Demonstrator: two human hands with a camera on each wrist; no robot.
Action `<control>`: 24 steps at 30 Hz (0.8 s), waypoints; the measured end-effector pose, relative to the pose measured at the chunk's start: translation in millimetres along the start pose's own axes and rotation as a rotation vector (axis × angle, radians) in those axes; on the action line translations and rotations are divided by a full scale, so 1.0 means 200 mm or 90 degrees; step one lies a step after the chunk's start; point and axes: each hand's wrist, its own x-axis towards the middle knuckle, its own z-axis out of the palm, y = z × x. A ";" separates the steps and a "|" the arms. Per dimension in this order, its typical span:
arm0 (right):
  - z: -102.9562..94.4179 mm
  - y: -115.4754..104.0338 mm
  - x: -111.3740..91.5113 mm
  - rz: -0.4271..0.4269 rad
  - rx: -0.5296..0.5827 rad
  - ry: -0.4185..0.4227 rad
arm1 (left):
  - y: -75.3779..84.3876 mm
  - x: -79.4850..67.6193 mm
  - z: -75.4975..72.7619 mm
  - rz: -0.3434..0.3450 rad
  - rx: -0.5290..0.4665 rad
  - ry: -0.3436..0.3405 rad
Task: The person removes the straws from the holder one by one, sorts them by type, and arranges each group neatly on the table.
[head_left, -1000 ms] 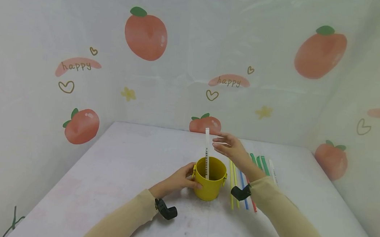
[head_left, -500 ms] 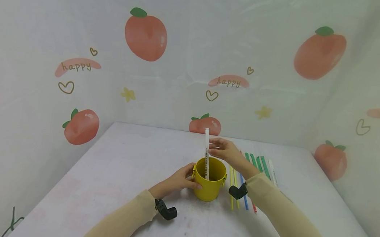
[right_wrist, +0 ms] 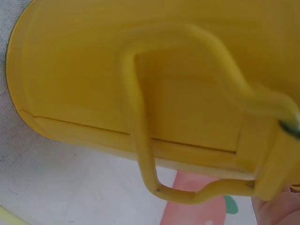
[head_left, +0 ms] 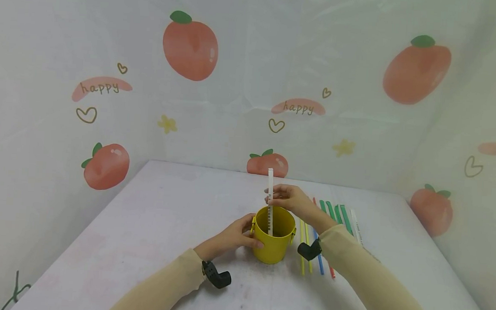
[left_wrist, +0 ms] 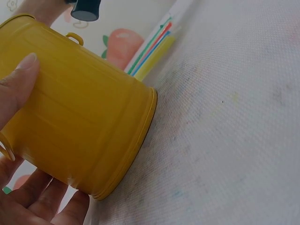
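My left hand (head_left: 232,234) grips a small yellow metal bucket (head_left: 270,249) by its left side, and the left wrist view shows the thumb (left_wrist: 19,89) on one side of the wall and the fingers on the other. A white paper-wrapped straw (head_left: 270,180) with dark print stands nearly upright inside the bucket, its top well above the rim. Over the rim, my right hand (head_left: 292,199) pinches this straw around its middle. The right wrist view is mostly filled by the bucket wall and a looped side handle (right_wrist: 140,117).
To the right of the bucket lie two yellow straws (head_left: 303,258), a blue straw (head_left: 320,264), a red straw (head_left: 332,271), several green straws (head_left: 346,220) and another white wrapped straw (head_left: 356,228). My right forearm partly covers them. A printed sheet (head_left: 237,55) hangs behind the white table (head_left: 177,193).
My right hand has moved down and left to the white straw, and its fingers have closed on it. The left hand and the bucket have stayed in place.
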 end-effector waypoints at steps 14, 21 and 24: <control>-0.05 -0.02 -0.04 -0.074 0.014 0.046 | 0.00 0.00 0.00 -0.002 -0.005 -0.004; -0.09 -0.07 -0.06 -0.099 0.089 0.084 | -0.01 0.00 0.00 0.009 -0.015 -0.009; -0.12 -0.10 -0.07 -0.107 0.116 0.095 | -0.01 0.00 0.00 0.009 -0.016 -0.011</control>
